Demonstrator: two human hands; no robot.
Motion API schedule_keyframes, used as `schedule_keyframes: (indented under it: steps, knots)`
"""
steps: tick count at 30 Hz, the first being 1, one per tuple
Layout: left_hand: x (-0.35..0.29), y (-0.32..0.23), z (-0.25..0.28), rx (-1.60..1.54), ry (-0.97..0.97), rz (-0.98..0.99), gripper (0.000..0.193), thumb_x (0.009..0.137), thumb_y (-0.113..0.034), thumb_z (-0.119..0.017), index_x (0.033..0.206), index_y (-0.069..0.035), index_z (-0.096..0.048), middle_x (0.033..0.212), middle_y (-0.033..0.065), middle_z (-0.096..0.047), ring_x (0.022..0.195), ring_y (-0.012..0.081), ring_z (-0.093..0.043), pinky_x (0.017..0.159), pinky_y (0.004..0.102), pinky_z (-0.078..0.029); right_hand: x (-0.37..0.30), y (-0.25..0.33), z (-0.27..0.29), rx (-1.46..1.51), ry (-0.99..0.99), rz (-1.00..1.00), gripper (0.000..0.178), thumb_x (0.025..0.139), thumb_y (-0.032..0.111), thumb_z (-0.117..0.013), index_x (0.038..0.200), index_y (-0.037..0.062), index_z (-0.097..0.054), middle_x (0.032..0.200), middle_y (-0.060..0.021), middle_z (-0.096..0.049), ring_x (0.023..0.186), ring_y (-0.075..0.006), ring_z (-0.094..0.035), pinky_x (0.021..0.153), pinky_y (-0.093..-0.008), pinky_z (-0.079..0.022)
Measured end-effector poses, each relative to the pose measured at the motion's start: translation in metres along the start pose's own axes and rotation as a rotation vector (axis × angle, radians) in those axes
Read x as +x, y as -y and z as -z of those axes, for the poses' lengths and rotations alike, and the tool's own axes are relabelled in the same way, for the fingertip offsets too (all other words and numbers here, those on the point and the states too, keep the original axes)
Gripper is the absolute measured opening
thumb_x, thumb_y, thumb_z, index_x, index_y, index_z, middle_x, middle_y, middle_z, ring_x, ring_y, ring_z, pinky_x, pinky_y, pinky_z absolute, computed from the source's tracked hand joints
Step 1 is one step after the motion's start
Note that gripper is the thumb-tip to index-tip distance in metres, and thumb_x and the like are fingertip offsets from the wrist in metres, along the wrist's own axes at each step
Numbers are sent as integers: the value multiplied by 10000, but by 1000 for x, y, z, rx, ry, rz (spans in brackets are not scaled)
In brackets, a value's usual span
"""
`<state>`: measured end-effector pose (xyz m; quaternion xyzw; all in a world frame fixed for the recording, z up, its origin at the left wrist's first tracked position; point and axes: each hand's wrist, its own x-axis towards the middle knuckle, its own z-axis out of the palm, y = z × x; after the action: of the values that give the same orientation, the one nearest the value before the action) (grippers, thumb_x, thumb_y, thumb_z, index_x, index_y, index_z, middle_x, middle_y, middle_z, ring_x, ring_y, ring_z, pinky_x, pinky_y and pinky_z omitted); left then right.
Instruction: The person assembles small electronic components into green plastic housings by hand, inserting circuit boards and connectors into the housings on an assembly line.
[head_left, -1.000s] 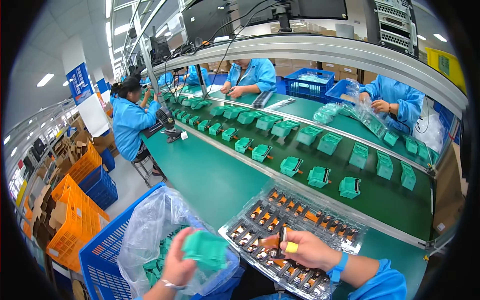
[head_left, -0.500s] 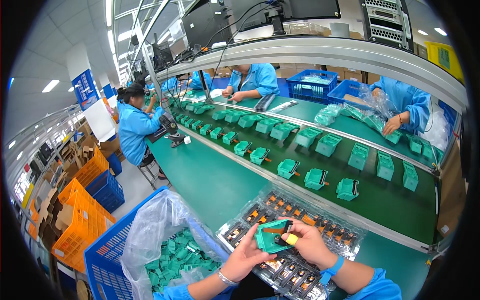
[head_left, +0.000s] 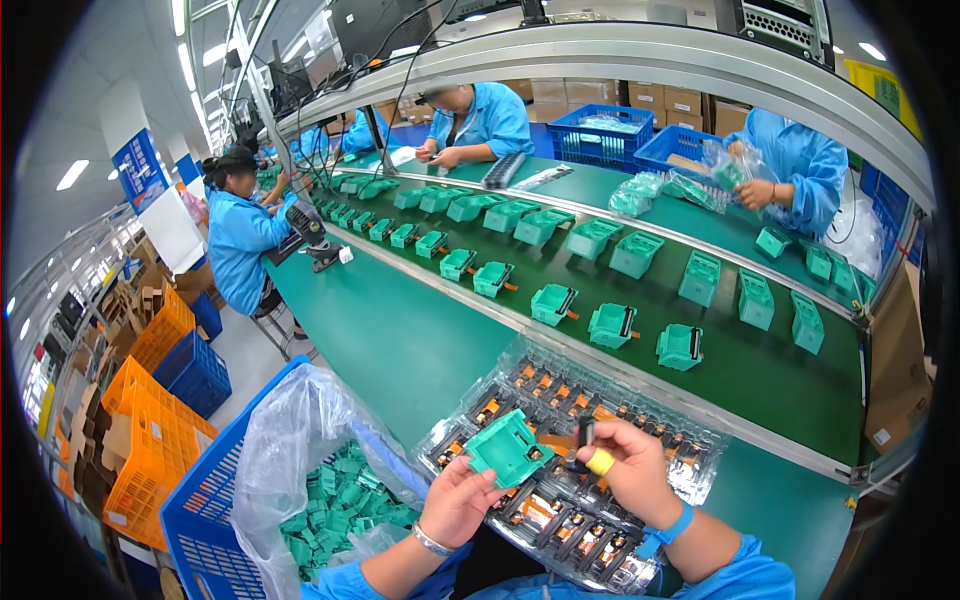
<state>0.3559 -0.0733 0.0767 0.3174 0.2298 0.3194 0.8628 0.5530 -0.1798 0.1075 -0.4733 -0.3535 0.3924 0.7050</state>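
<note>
My left hand (head_left: 458, 502) grips a green plastic housing (head_left: 505, 450) by its near left side, its hollow side facing up. In my right hand (head_left: 636, 470) is a black part with an orange ribbon cable (head_left: 556, 440), pinched upright between thumb and fingers. The cable stretches toward the housing's right edge; whether it touches there I cannot tell. A yellow cover (head_left: 600, 461) sits on a digit of that hand, and a blue band is round the wrist. Below both hands lies a clear plastic tray (head_left: 708, 478) of black-and-orange parts.
Left of me a blue crate (head_left: 200, 515), lined with clear plastic, holds many green pieces. Beyond the tray, a dark green conveyor (head_left: 760, 385) carries rows of green housings (head_left: 680, 347). A metal frame (head_left: 640, 65) crosses overhead. Co-workers in blue sit along the line.
My hands have drawn apart: the black part has come out from over the housing toward the right. The housing has tipped and shifted left. The whole view has swung slightly.
</note>
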Motion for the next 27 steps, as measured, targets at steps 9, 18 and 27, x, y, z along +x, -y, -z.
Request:
schedule_keyframes:
  steps: [9,18,27]
  knots:
    - [-5,15,-1,231,-60,-152,223,787,66,-645,939,-46,-526,998,80,-621,921,152,-593,828,296,-490,-1,-1,5,-472,72,310,189,748,11,-706,905,-33,-611,806,-61,-570,639,-86,-533,553,-220,-441]
    - [-10,19,-10,326,0,-139,250,783,83,-640,945,-58,-511,1012,65,-599,949,147,-577,847,308,-478,-1,-5,11,-614,91,269,170,759,80,-708,891,5,-632,741,-38,-544,585,-89,-501,520,-234,-420]
    - [-13,21,-13,305,85,-156,247,786,82,-640,962,-33,-510,1042,61,-565,1000,150,-561,898,316,-462,4,-24,23,-292,139,-110,212,769,97,-724,917,10,-600,772,0,-588,667,-46,-521,594,-201,-450]
